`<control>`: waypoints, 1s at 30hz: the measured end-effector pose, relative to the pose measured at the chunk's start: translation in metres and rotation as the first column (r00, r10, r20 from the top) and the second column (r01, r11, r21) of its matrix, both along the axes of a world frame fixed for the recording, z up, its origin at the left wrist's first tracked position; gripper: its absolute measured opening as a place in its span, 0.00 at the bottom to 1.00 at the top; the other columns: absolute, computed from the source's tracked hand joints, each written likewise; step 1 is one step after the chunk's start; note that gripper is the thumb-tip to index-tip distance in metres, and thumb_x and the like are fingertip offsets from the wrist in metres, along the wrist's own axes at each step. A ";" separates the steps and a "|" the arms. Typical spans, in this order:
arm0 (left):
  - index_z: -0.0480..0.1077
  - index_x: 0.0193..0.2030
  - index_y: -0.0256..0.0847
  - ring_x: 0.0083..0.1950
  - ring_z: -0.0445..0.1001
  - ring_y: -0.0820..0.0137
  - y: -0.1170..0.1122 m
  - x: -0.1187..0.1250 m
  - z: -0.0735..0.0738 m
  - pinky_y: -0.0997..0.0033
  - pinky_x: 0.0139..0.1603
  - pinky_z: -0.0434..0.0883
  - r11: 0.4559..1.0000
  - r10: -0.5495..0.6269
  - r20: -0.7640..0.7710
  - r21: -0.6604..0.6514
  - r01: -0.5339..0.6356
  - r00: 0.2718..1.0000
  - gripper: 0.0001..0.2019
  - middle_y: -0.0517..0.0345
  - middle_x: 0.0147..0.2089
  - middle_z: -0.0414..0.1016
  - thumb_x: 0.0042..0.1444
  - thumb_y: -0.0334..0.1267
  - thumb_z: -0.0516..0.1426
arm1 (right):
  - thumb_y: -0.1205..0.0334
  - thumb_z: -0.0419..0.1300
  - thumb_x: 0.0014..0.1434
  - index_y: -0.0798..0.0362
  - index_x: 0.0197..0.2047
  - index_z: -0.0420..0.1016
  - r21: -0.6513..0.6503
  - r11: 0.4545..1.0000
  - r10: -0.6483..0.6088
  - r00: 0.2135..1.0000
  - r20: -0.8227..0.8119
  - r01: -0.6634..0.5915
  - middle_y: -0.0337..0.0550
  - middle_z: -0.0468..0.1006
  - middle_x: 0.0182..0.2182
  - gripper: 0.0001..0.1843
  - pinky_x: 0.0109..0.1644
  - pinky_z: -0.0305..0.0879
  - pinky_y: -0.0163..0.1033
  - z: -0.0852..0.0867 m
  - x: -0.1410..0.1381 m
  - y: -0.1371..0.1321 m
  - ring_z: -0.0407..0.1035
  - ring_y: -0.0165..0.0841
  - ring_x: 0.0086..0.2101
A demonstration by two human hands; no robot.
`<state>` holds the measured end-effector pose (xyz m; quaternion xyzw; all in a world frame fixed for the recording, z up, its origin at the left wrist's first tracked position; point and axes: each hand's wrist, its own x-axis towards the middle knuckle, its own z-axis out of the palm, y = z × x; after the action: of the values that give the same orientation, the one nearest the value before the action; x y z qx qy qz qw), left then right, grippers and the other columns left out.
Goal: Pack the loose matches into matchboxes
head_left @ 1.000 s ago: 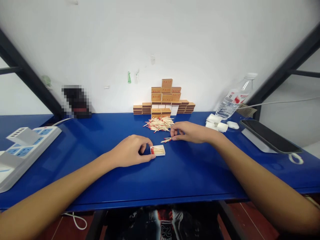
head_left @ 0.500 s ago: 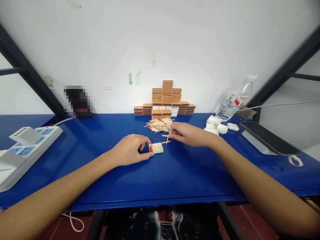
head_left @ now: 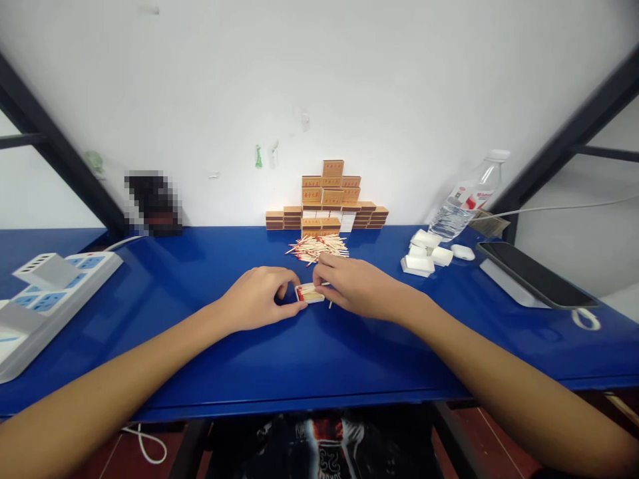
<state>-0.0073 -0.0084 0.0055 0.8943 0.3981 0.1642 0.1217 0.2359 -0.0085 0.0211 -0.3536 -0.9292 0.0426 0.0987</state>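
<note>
A small white matchbox tray (head_left: 317,301) lies on the blue table, with red-headed matches in it. My left hand (head_left: 262,297) grips the tray's left end between thumb and fingers. Over the right end, my right hand (head_left: 352,285) is closed in a pinch on a match, most of which the fingers hide. A loose match (head_left: 330,305) shows partly from under this hand. Just behind is a heap of loose matches (head_left: 317,247), red heads pointing various ways.
Brown matchboxes (head_left: 332,196) are stacked against the wall behind the heap. To the right are white trays (head_left: 418,265), a white case (head_left: 462,252), a leaning water bottle (head_left: 466,199) and a propped phone (head_left: 532,273). A power strip (head_left: 64,299) lies at the left.
My right hand has moved left and toward me, from beside the match heap to the tray, and now covers most of the loose matches there. My left hand stays on the tray.
</note>
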 end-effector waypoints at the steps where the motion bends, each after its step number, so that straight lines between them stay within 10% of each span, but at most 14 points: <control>1: 0.77 0.43 0.42 0.28 0.67 0.71 0.000 0.000 0.000 0.70 0.28 0.57 1.000 0.000 0.001 0.004 0.000 1.000 0.14 0.63 0.27 0.70 0.60 0.50 0.63 | 0.64 0.53 0.71 0.53 0.44 0.72 -0.018 1.000 0.005 0.999 -0.034 -0.005 0.50 0.74 0.44 0.07 0.40 0.60 0.40 0.002 0.002 0.001 0.68 0.37 0.39; 10: 0.78 0.46 0.43 0.27 0.68 0.71 0.001 -0.002 -0.002 0.70 0.28 0.57 1.000 0.014 -0.008 0.000 -0.014 1.000 0.14 0.63 0.28 0.72 0.59 0.49 0.63 | 0.60 0.66 0.64 0.50 0.39 0.78 -0.375 0.922 0.079 0.996 -0.051 -0.092 0.41 0.75 0.37 0.03 0.39 0.61 0.38 0.010 0.020 0.014 0.68 0.34 0.36; 21: 0.77 0.45 0.43 0.29 0.69 0.70 0.002 -0.004 -0.001 0.70 0.29 0.58 1.000 0.023 -0.014 0.013 -0.023 1.000 0.13 0.63 0.28 0.71 0.60 0.49 0.62 | 0.57 0.58 0.69 0.52 0.41 0.74 -0.312 0.950 -0.102 0.969 -0.224 0.028 0.43 0.77 0.35 0.09 0.37 0.60 0.38 0.005 0.028 0.023 0.66 0.33 0.33; 30: 0.77 0.45 0.43 0.28 0.69 0.72 0.001 -0.003 -0.001 0.71 0.29 0.60 0.999 0.023 0.017 0.030 -0.024 1.000 0.13 0.64 0.28 0.71 0.60 0.48 0.63 | 0.53 0.65 0.64 0.53 0.39 0.80 -0.368 0.929 -0.220 0.749 -0.625 -0.034 0.43 0.80 0.34 0.11 0.37 0.66 0.39 -0.001 0.002 0.019 0.69 0.32 0.32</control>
<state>-0.0102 -0.0070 0.0043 0.8900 0.4049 0.1788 0.1094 0.2378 0.0109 0.0201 -0.3745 -0.7921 0.3266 0.3544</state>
